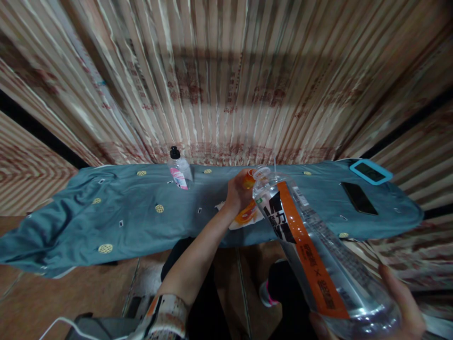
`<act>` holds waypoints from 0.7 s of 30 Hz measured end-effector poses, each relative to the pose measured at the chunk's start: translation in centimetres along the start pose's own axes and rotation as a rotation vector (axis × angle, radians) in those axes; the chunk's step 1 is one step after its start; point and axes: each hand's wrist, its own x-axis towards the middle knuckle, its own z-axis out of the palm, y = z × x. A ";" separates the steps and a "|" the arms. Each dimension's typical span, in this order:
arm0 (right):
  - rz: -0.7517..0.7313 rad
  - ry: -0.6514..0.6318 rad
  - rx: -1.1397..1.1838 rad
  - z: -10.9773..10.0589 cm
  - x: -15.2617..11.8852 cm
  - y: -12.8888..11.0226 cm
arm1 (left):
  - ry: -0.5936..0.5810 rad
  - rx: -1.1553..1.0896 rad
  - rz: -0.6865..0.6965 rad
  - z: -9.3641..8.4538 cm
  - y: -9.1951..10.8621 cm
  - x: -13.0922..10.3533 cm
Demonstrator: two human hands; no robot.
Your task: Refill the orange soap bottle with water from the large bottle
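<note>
My right hand (401, 302) grips the base end of a large clear plastic bottle (339, 264) with an orange and black label. The bottle is tilted, its open neck pointing away from me to the upper left. My left hand (238, 191) is closed around an orange bottle (249, 179), largely hidden by the fingers. The clear bottle's mouth is right beside the top of the orange one; whether they touch I cannot tell. A white cloth (244, 225) lies below my left hand, with orange showing on it.
A blue-green patterned cloth (134, 226) covers the narrow board. A clear squeeze bottle (180, 172) with a black cap stands left of centre. At the right lie a dark phone (359, 198) and a blue-framed device (371, 171). A pleated curtain (226, 85) hangs close behind.
</note>
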 end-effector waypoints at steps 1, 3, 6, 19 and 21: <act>0.000 -0.002 -0.002 0.0 0.0 0.0 | 0.002 -0.010 -0.003 0.0 0.0 0.0; -0.002 -0.008 -0.001 0.0 0.1 -0.1 | 0.005 -0.029 -0.008 0.1 0.0 0.0; 0.017 -0.014 0.004 0.0 0.2 -0.4 | 0.008 -0.028 -0.007 0.2 -0.1 0.0; -0.016 0.016 0.021 0.2 0.2 -0.2 | 0.011 -0.011 0.001 0.2 -0.1 0.0; 0.000 0.016 0.018 0.2 0.3 -0.3 | 0.007 -0.008 -0.005 0.2 0.0 -0.1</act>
